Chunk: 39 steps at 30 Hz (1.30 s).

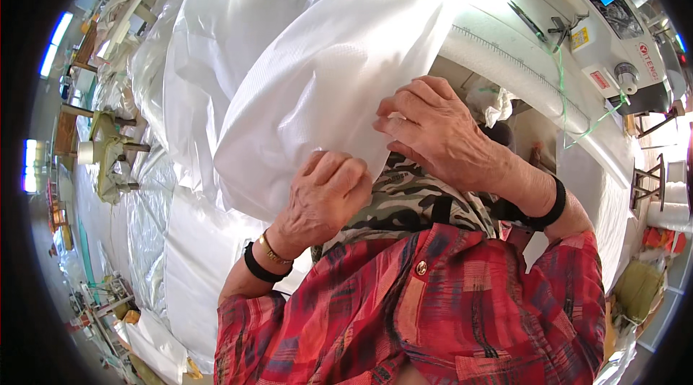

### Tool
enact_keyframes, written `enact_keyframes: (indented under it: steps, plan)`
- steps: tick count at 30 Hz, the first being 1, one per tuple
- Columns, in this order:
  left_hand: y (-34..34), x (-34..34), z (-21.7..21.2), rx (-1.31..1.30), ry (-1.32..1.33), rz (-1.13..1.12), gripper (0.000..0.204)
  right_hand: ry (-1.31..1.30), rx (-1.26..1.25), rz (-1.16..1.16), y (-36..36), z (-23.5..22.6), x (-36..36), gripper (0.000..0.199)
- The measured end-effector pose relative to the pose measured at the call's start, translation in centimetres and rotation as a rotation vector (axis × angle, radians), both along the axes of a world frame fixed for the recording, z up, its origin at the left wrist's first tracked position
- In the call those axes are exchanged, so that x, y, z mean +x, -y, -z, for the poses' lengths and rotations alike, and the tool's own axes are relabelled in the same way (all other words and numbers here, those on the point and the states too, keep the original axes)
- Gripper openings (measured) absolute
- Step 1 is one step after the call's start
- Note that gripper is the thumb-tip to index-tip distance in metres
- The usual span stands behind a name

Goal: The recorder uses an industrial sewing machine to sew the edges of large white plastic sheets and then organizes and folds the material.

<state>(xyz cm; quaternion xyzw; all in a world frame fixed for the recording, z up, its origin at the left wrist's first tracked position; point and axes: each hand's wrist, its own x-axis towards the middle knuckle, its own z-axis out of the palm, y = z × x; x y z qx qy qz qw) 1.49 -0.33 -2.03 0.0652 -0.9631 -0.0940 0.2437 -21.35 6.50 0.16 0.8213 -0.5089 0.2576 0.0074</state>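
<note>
A large sheet of white woven plastic fabric (317, 89) spreads from my lap up over the worktable. My left hand (328, 193) is closed in a fist on its near edge, low in the middle. Higher and to the right, my right hand (440, 128) has its fingers curled and pinched on the sheet's right-hand edge. Folds of the fabric hide most of the fingertips. Off to the right of both hands, a white sewing machine (613, 42) with a lit blue display stands on the table.
A ruler scale (491, 45) runs along the white table's front edge. Dark tweezers (528, 22) lie near the machine, and loose green thread (562, 89) hangs over the edge. More white sheeting (191, 262) is heaped at the left, beside a wooden stool (66, 132). White rolls (671, 215) stand far right.
</note>
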Motion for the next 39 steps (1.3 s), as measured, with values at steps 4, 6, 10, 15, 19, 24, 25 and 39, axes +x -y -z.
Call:
enact_keyframes:
  steps: [4, 6, 10, 15, 19, 24, 25, 39]
  plan:
    - [0.7, -0.7, -1.0, -0.116, 0.015, 0.170, 0.020, -0.107, 0.165, -0.002, 0.3, -0.5, -0.3, 0.018]
    - [0.8, -1.0, -1.5, -0.154, 0.065, 0.236, 0.020, -0.090, 0.168, 0.008, 0.5, -0.6, -0.4, 0.016]
    - [1.1, -1.5, -2.8, -0.207, 0.179, 0.334, 0.025, -0.100, 0.226, -0.079, 0.9, -1.0, -0.9, 0.009]
    - [1.7, -2.1, -3.8, -0.146, 0.258, 0.431, 0.024, -0.099, 0.166, -0.209, 1.1, -1.2, -1.4, 0.006]
    - [2.0, -2.6, -3.7, -0.001, 0.107, 0.410, 0.017, -0.028, 0.185, -0.225, 1.7, -0.7, -1.6, 0.007]
    - [2.3, -2.7, -3.6, 0.318, 0.041, 0.263, 0.008, 0.116, 0.203, -0.247, 2.8, -0.3, -2.6, 0.023]
    - [2.5, -2.6, -3.7, 0.472, -0.004, 0.202, 0.007, 0.111, 0.209, -0.236, 3.1, -0.4, -2.8, 0.023]
    - [4.7, -1.5, -3.3, 1.192, -0.215, 0.068, 0.011, 0.225, 0.115, -0.092, 5.5, -0.2, -7.4, 0.023]
